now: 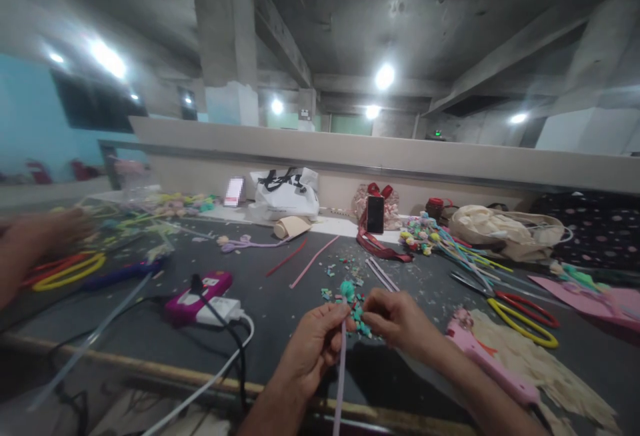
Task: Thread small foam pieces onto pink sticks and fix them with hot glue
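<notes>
Intently, it seems from their closeness, two bare hands meet over a dark worktable (pixel 280 329) to the right of a magenta power strip (pixel 220 283), the marker for everything around. The left hand (pixel 317 343) grips a pale pink stem (pixel 340 383) topped by a teal flower (pixel 347 289), which stands right of the power strip. The right hand (pixel 390 319), just beside it and farther from the strip, has its fingers curled; whether they pinch anything cannot be told. Teal scraps (pixel 363 326) lie under and around the hands, also right of the strip. Farther right of it rest a pink glue gun (pixel 493 359), a crumpled beige cloth (pixel 545 369) and scissors (pixel 523 316) with red and yellow handles. Beyond the strip, a white bag (pixel 285 196) stands near a lit phone (pixel 234 191); beyond it and to the right are a dark phone (pixel 375 215), propped upright, and a bunch of small flowers (pixel 420 233). Left of the strip lies a blue tool (pixel 120 275), and farther left a co-worker's hand (pixel 55 229) is blurred, its grip unclear.
</notes>
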Demonstrator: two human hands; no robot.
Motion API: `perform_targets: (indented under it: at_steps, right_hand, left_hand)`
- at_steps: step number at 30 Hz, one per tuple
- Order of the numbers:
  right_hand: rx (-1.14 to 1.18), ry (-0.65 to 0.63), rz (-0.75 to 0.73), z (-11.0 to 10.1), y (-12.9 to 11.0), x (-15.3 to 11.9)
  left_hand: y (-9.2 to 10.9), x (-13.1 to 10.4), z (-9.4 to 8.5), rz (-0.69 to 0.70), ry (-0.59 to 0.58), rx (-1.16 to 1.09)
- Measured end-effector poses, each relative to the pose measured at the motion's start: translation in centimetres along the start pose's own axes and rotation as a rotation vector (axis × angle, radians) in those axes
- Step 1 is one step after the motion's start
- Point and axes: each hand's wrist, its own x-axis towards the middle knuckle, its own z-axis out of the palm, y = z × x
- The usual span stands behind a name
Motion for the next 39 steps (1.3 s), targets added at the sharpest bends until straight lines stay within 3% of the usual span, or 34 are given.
perform_targets:
  at_steps: [5, 13, 17, 22, 24, 32, 39]
  right_hand:
    - [-0.446, 0.109, -0.23, 1.2, -0.3, -0.2]
    - [-0.666, 0.125, -0.314, 1.9, -0.4, -0.6]
    - [-0.481, 0.162, -0.238, 2.0, -0.8, -0.6]
    - [0.251, 0.013, 0.107, 1.9, -0.8, -0.4]
    - [0.394, 0.005, 0.182, 1.9, -0.5, -0.3]
    - [0.354, 0.055, 0.133, 1.8, -0.6, -0.6]
    - [0.348, 0.095, 0.145, 2.2, -0.4, -0.3]
  left_hand:
    - [-0.3, 0.0, 0.0, -0.001, -0.012, -0.036]
    - [-0.5, 0.2, 0.1, 0.053, 0.044, 0.047]
    - [-0.7, 0.0, 0.4, 0.079, 0.08, 0.097]
    - [-1.0, 0.0, 0.7, 0.112, 0.073, 0.08]
    - [-1.2, 0.1, 0.7, 0.121, 0.095, 0.111]
    - [-1.2, 0.0, 0.7, 0.069, 0.07, 0.169]
    - [-1.2, -0.2, 0.9, 0.12, 0.093, 0.113]
